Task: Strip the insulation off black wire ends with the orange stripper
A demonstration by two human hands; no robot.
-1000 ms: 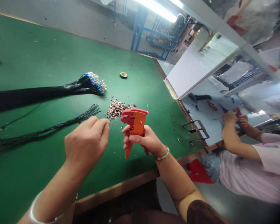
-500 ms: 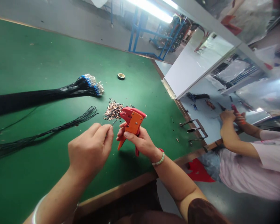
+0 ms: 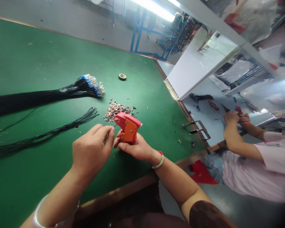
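Observation:
My left hand (image 3: 92,145) is closed in a pinch on a thin black wire (image 3: 115,126), whose end points at the jaws of a wire stripper. That wire stripper (image 3: 128,128), red and orange, is gripped in my right hand (image 3: 137,147), its handles squeezed together. The wire's tip is at the tool's nose; I cannot tell how deep it sits. Just behind the tool lies a heap of short copper and black wire scraps (image 3: 114,109). To the left rests a loose bundle of black wires (image 3: 78,122).
A thick black wire bundle with blue and silver terminals (image 3: 92,85) lies further back on the green table (image 3: 61,57). A tape roll (image 3: 122,77) sits behind the scraps. A metal clamp (image 3: 199,131) is at the right edge. Beyond it, a co-worker (image 3: 249,158) handles a similar red tool.
The wire stripper has moved left to the wire's end and its handles have been squeezed together. My left hand has barely moved and still pinches the wire.

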